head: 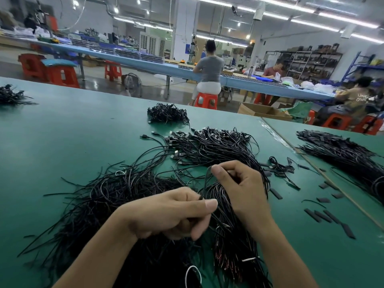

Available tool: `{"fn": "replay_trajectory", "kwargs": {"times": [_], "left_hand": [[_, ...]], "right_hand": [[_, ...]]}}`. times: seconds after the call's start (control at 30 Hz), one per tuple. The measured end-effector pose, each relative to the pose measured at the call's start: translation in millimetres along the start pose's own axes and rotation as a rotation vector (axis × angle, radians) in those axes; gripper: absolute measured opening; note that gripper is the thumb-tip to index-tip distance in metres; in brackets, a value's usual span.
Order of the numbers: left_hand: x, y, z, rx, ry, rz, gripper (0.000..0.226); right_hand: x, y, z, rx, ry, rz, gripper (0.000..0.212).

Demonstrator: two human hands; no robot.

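Two grips share one wire in my head view: my left grip (172, 213) pinches the lower end of a thin black wire (205, 181) between thumb and curled fingers. My right grip (239, 183) pinches its upper end at the thumb tip. The wire stands in a short arc between them, just above the bundle (228, 242) it seems to belong to. I judge that I hold it at both ends to draw it clear of its neighbours without dragging the rest along. The bundle lies lengthwise toward me, under my wrists and in easy reach, and a looser tangle (99, 196) spreads to its left. Farther out lie plugged cables (218, 146). Short black sleeves (320, 215) are scattered to the right on the green worktop (72, 132), near enough, I would guess, for one to be slipped onto the wire next. Whether the wire's tip is bare I cannot tell.
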State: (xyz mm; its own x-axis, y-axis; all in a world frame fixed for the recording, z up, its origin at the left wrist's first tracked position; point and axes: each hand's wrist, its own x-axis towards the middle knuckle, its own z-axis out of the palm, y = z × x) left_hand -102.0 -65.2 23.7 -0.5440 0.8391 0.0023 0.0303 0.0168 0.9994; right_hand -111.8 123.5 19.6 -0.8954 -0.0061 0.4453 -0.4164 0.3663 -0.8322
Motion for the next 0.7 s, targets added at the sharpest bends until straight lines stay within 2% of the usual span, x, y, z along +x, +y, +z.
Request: {"fn": "replay_trajectory", "kwargs": {"times": [0.1,0.17,0.23,0.3,0.4,0.47,0.53,0.7], "left_hand": [[1.7,2.5,1.7,-0.291,0.054,0.170,0.043],[5.8,2.9,-2.1,-0.469,0.228,0.280,0.041],[10.0,-0.3,-7.7,-0.583,0.484,0.369,0.042],[14.4,-7.8,-12.9,-0.550,0.712,0.425,0.043],[20.7,-21.3,-16.4,-0.149,0.921,0.417,0.042],[23.0,-26.0,-14.0,0.169,0.927,0.350,0.036],[23.7,-28.2,-9.4,0.342,0.822,0.282,0.036],[20.4,-18.5,1.6,0.288,0.615,0.066,0.070]], "right_hand": [[-4.3,0.6,13.7,-0.035,-0.185,0.023,0.018],[-13.6,1.6,21.1,-0.081,-0.347,0.023,0.026],[-22.1,2.0,23.2,-0.178,-0.458,0.046,0.024],[-27.7,1.9,22.0,-0.270,-0.513,0.061,0.021],[-30.7,-7.3,20.0,-0.291,-0.535,0.025,0.022],[-28.6,-15.4,16.4,-0.291,-0.490,-0.022,0.022],[-22.7,-20.4,9.5,-0.297,-0.393,-0.067,0.019],[-4.0,-27.3,-11.8,-0.189,-0.210,-0.125,0.022]]}}
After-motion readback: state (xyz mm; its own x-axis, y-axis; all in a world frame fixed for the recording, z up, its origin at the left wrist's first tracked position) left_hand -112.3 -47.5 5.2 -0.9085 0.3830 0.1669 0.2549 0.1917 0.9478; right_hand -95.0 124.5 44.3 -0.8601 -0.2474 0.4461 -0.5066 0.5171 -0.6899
